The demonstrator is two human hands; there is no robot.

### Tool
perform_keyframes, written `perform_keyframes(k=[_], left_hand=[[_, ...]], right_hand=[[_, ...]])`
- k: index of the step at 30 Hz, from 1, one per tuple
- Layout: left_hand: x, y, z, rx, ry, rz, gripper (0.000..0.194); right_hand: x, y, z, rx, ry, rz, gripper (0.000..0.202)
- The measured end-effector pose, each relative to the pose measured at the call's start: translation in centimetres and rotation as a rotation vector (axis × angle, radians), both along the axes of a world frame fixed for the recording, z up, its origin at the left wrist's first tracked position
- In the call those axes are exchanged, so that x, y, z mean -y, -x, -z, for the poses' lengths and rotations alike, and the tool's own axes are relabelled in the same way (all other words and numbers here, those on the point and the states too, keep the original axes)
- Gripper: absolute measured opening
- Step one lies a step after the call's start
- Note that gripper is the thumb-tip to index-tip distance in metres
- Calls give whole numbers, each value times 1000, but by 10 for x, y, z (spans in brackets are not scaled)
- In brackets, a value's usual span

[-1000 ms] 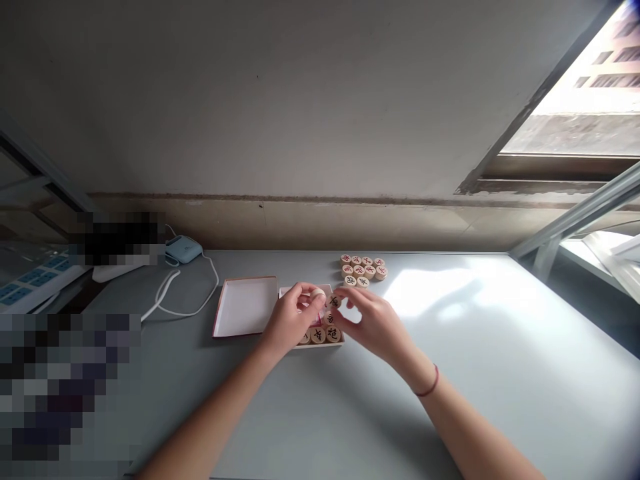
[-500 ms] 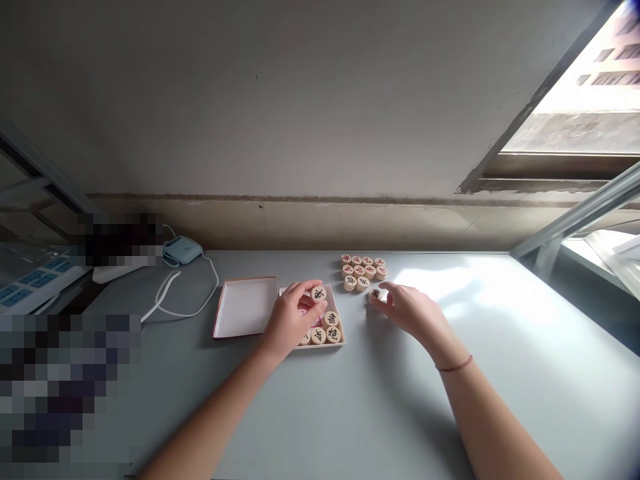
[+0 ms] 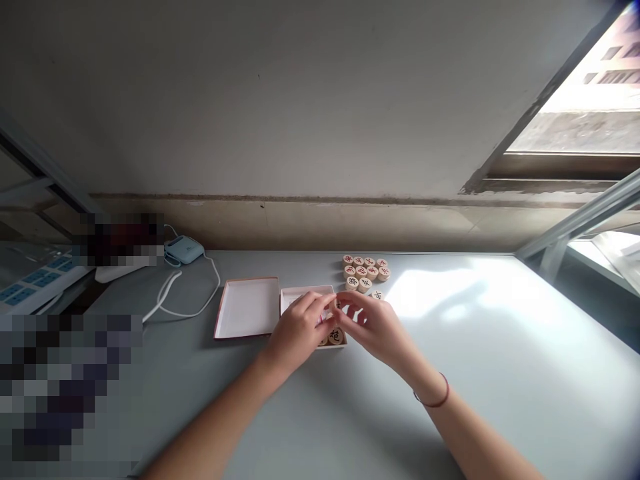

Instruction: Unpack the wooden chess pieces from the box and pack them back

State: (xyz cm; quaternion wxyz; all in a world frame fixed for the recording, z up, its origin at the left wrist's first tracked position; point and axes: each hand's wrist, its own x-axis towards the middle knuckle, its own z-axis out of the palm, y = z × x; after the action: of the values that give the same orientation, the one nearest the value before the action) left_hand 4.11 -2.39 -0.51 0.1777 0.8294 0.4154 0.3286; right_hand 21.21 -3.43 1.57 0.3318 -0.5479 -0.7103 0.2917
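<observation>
Left hand [image 3: 296, 328]: over the box, thumb and fingers bent towards the right fingertips; its grip is partly hidden, so I cannot tell whether it pinches anything.
Right hand [image 3: 369, 325]: thumb and forefinger appear to pinch a xiangqi piece [image 3: 338, 305] by its edge, probably because a round, thick disc is easiest to control that way.
Held piece: between the two hands' fingertips, above the box, mostly covered.
Box [image 3: 293, 296]: on the table [image 3: 280, 427] beneath both hands, presumably kept close so that reaches are short; a black-lettered piece [image 3: 336, 335] lies face up in its near right corner.
Lid [image 3: 247, 308]: left of the box, hollow side up, leaving the box uncovered.
Red-lettered pieces [image 3: 361, 272]: grouped behind the box, faces up, likely so the characters can be read.
Black-lettered pieces [image 3: 365, 284]: in front of the red group, with one [image 3: 377, 295] nearer the right hand.
Bracelet [image 3: 440, 395]: around the right wrist.
</observation>
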Motion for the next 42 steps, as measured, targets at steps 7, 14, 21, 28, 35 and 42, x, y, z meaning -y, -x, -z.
perform_keyframes(k=[7,14,21,28,35,42], left_hand=[[-4,3,-3,-16,100,-10,23],[-8,6,-1,7,122,-3,21],[-7,5,-3,2,169,-2,19],[-8,7,-1,4,186,-17,18],[-9,8,-1,-8,194,-16,18],[-11,9,2,-18,196,-16,18]], right_hand=[[-21,-53,3,302,-89,302,17],[-23,-81,10,541,11,274,12],[-26,-69,21,652,18,274,20],[-31,-69,28,713,17,329,24],[-32,-77,25,668,32,264,25],[-30,-84,20,623,68,294,16]])
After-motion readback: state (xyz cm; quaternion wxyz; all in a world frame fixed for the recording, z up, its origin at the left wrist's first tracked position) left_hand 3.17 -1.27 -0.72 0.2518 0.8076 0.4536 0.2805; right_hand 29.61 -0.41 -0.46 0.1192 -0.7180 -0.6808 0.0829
